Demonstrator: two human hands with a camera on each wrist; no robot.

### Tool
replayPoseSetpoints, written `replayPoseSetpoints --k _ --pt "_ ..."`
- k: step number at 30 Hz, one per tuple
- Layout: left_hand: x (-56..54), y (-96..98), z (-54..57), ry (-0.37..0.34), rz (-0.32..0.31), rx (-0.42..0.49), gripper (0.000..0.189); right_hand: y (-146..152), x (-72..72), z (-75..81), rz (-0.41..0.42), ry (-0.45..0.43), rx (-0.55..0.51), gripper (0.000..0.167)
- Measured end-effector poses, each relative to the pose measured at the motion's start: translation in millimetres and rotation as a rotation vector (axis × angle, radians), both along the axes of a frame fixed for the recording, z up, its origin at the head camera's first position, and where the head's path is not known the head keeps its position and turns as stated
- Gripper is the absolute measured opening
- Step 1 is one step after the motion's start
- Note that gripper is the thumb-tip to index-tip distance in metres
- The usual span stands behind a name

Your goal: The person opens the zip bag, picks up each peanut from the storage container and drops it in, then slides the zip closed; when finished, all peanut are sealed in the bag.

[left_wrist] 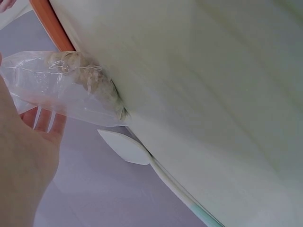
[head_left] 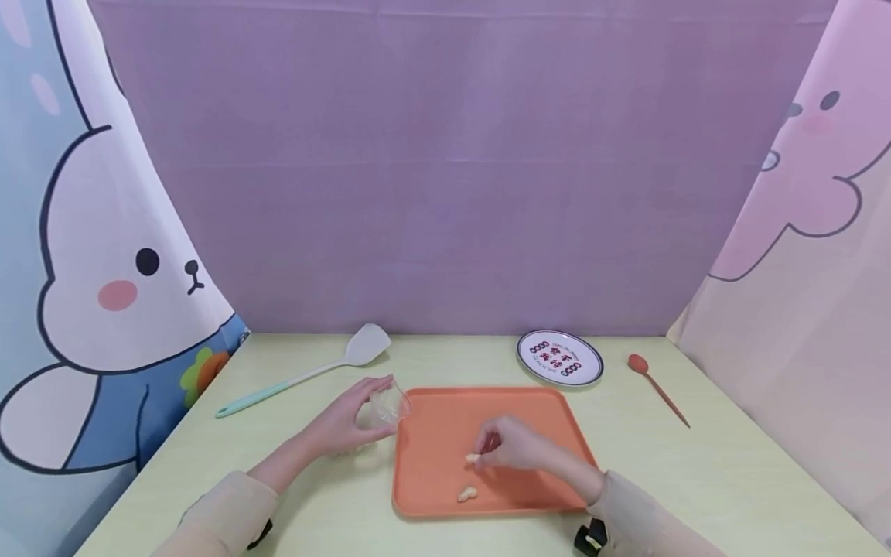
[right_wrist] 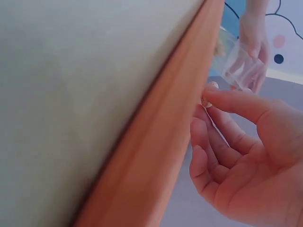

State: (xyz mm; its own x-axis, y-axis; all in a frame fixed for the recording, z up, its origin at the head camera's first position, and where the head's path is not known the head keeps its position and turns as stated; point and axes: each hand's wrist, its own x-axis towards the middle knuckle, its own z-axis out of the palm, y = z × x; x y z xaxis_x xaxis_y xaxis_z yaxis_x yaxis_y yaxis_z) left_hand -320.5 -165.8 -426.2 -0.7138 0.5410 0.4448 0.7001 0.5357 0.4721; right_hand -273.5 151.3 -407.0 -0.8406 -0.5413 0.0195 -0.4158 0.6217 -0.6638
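My left hand [head_left: 351,418] holds a clear plastic bag [left_wrist: 42,80] by its upper part, left of the orange tray [head_left: 435,441]. Tan, lumpy pieces [left_wrist: 94,80] lie at the bottom of the bag in the left wrist view. Over the tray, my right hand [head_left: 513,445] pinches a pale peanut [head_left: 472,458] between thumb and fingertips. Another peanut [head_left: 467,493] lies on the tray near its front edge, a little below that hand. In the right wrist view, the pinched peanut [right_wrist: 212,86] is partly hidden by the thumb.
A white spatula [head_left: 366,345] with a mint handle lies at the back left. Behind the tray's right corner is a white plate [head_left: 560,358] with red print. Farther right lies a red spoon [head_left: 639,364]. A purple curtain [head_left: 445,170] closes off the back.
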Motion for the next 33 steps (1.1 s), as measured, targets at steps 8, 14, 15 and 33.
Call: replayPoseSetpoints --k 8,14,15,33 --pt "-0.3 -0.3 2.3 0.017 0.005 -0.004 0.077 3 -3.9 16.9 -0.027 0.08 -0.004 0.009" --pt "0.2 -0.1 4.0 0.038 0.0 0.002 0.077 -2 -8.7 26.3 -0.077 0.099 -0.034 0.008" --pt "0.3 -0.2 4.1 0.044 -0.001 0.004 0.077 -5 -9.7 27.6 -0.084 0.094 -0.048 0.008" --pt "-2.0 -0.2 -0.3 0.019 -0.01 0.011 0.077 -66 -33.3 39.4 -0.075 0.261 -0.232 0.011"
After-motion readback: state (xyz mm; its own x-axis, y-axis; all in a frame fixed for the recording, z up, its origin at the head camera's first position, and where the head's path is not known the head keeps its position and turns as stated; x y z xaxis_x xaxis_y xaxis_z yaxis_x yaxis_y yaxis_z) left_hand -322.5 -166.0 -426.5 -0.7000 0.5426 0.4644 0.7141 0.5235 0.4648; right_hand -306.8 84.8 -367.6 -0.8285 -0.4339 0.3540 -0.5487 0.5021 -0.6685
